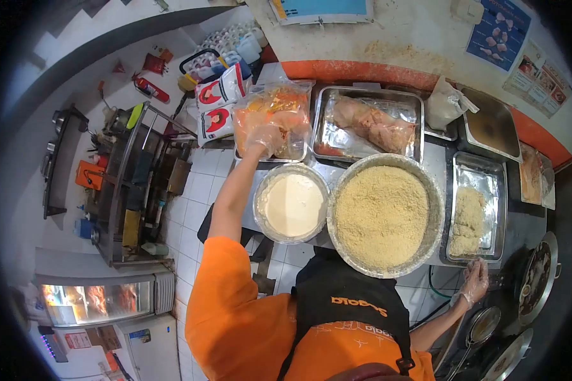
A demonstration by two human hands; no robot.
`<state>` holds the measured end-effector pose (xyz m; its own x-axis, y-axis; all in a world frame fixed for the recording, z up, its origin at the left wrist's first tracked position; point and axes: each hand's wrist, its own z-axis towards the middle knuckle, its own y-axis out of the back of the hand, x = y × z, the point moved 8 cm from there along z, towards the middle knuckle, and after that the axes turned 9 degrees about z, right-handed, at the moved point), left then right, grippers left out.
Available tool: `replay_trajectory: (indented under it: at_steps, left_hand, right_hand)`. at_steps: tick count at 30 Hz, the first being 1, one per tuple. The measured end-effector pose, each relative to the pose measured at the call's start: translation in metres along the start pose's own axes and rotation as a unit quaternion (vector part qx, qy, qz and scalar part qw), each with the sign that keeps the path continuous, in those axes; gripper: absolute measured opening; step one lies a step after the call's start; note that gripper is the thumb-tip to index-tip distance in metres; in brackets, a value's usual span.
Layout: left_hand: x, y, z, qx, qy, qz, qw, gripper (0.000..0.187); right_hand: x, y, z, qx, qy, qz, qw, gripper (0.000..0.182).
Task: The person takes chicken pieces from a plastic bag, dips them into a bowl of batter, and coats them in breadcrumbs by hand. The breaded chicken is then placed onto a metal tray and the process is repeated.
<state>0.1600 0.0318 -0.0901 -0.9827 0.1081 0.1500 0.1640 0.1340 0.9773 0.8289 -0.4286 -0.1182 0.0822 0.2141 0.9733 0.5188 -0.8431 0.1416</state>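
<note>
My left hand (265, 141), in a clear plastic glove, reaches into an orange-tinted plastic bag of meat pieces (279, 105) lying on a metal tray. Its fingers are partly lost among the pieces. My right hand (475, 283), also gloved, hangs beside the near edge of a metal tray (492, 235), its fingers loosely curled and apart, with nothing visible in them. Crumb-coated pieces (468, 219) lie in that tray. Between my hands stand a bowl of pale batter (292, 204) and a wide basin of yellowish crumbs (382, 213).
Behind the basin, a tray (324, 120) holds a bag of meat (378, 124). White printed packs (216, 108) stand at the left. A deep metal container (489, 124) is at the back right. Pans (537, 279) and a strainer (485, 322) are near my right arm.
</note>
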Motion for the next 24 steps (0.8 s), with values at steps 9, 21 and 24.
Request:
replay_trajectory:
  at_steps: [9, 21, 24]
  left_hand:
    - [0.028, 0.073, -0.082, -0.151, 0.06, -0.366, 0.916, 0.021]
    - [-0.135, 0.076, -0.207, -0.056, -0.062, -0.692, 0.717, 0.032]
    - [-0.13, 0.086, -0.229, -0.125, -0.05, -0.73, 0.67, 0.033]
  right_hand:
    - [0.066, -0.066, -0.021, 0.078, 0.06, 0.006, 0.995, 0.035]
    - [0.112, -0.382, -0.219, 0.559, 0.092, 0.087, 0.819, 0.035]
    - [0.1, -0.394, -0.232, 0.613, -0.073, 0.123, 0.777, 0.028]
